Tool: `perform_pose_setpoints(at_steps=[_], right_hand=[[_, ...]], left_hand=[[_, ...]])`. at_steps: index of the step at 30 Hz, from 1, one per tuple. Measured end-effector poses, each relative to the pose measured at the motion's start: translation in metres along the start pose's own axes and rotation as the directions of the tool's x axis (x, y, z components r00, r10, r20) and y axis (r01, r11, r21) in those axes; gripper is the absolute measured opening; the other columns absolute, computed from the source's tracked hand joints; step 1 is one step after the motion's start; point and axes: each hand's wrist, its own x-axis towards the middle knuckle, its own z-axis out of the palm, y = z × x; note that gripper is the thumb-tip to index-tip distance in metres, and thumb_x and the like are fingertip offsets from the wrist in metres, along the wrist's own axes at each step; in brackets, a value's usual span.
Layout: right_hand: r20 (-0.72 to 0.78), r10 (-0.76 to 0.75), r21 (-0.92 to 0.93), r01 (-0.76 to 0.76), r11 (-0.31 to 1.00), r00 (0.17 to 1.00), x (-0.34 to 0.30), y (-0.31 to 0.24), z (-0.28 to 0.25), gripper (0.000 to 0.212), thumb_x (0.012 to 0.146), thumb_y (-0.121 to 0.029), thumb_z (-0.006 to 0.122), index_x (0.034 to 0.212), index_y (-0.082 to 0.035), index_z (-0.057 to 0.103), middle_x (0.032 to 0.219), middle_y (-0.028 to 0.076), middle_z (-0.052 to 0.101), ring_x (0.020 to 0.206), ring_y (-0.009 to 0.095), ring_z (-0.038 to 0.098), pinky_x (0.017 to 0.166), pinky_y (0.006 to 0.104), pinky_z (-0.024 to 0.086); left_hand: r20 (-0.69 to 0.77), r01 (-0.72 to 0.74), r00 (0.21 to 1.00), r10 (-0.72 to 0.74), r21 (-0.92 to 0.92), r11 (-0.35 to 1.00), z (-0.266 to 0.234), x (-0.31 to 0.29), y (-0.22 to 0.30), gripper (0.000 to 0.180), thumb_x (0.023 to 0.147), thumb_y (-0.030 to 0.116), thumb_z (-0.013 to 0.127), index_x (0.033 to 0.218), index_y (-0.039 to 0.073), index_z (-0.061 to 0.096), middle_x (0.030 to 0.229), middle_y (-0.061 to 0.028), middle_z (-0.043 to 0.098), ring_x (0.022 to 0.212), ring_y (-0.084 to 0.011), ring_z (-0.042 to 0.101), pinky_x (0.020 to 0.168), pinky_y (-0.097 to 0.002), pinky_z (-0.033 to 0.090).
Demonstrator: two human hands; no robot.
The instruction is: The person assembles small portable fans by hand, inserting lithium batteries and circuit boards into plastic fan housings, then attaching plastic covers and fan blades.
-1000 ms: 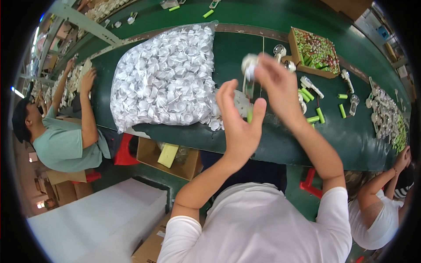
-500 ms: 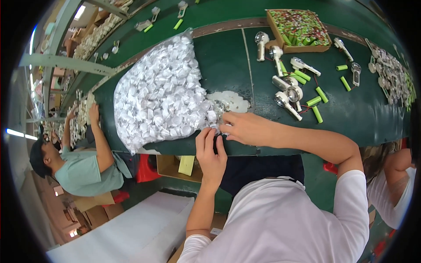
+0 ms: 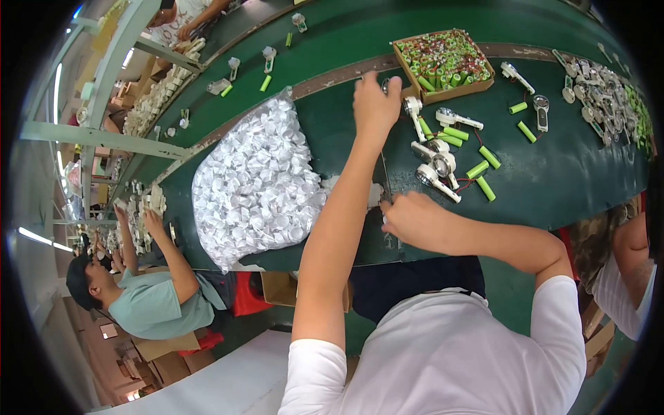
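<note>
My left hand [image 3: 377, 104] reaches across the bench to a white-handled unit with a round silver head [image 3: 386, 84], thumb and fingers closed around it beside the battery box. My right hand [image 3: 420, 220] is closed low over the bench near its front edge; something small and pale shows at its fingertips, too hidden to name. Left of my left forearm lies a clear plastic bag [image 3: 259, 183] full of small white plastic cups. Between my arms, a pale patch [image 3: 375, 194] shows on the bench. Several similar white units [image 3: 443, 166] lie beyond my right hand, with green battery cells [image 3: 477, 169] wired to some.
A cardboard box [image 3: 460, 92] of green cells with red wires stands at the back. More units [image 3: 598, 100] are heaped at far right. A green belt [image 3: 332, 41] with scattered parts runs behind. A co-worker in a green shirt [image 3: 159, 304] works at left; another person sits at right.
My left hand has left the bag's mouth and stretched forward to the unit beside the box. My right hand has drawn away from the bag to the right. The view has shifted slightly.
</note>
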Motion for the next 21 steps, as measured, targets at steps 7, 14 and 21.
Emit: perform_pose_setpoints(at_steps=[7, 14, 21], right_hand=[[0.018, -0.171, 0.063, 0.169, 0.984, 0.985, -0.001, 0.001, -0.014, 0.025, 0.085, -0.011, 0.070, 0.101, 0.009, 0.064, 0.088, 0.022, 0.067, 0.075, 0.034, 0.071, 0.067, 0.0401, 0.058], [-0.600, 0.111, 0.552, 0.310, 0.774, 0.792, -0.022, 0.015, -0.086, 0.036, 0.078, 0.005, 0.075, 0.114, 0.001, 0.068, 0.095, 0.011, 0.067, 0.080, 0.013, 0.068, 0.063, 0.0242, 0.055], [-0.758, -0.088, 0.336, 0.503, 0.796, 0.646, 0.015, 0.000, -0.088, 0.039, 0.074, 0.005, 0.078, 0.112, 0.000, 0.070, 0.097, 0.010, 0.067, 0.078, 0.016, 0.066, 0.065, 0.0259, 0.054]], left_hand=[[0.058, 0.192, 0.981, -0.188, -0.486, 0.853, -0.008, 0.018, -0.032, 0.035, 0.088, 0.014, 0.073, 0.116, -0.006, 0.066, 0.104, -0.0130, 0.069, 0.093, -0.0195, 0.066, 0.075, -0.0315, 0.054], [-0.221, -0.138, 0.963, -0.154, -0.895, 0.424, -0.091, -0.061, 0.029, 0.037, 0.094, 0.002, 0.066, 0.127, -0.004, 0.049, 0.126, -0.0150, 0.057, 0.105, -0.0186, 0.061, 0.088, -0.0334, 0.053], [-0.033, -0.020, 0.999, -0.042, -0.960, 0.278, -0.123, -0.110, 0.041, 0.027, 0.095, 0.008, 0.068, 0.117, -0.003, 0.058, 0.130, -0.0196, 0.059, 0.114, -0.0219, 0.060, 0.103, -0.0374, 0.046]])
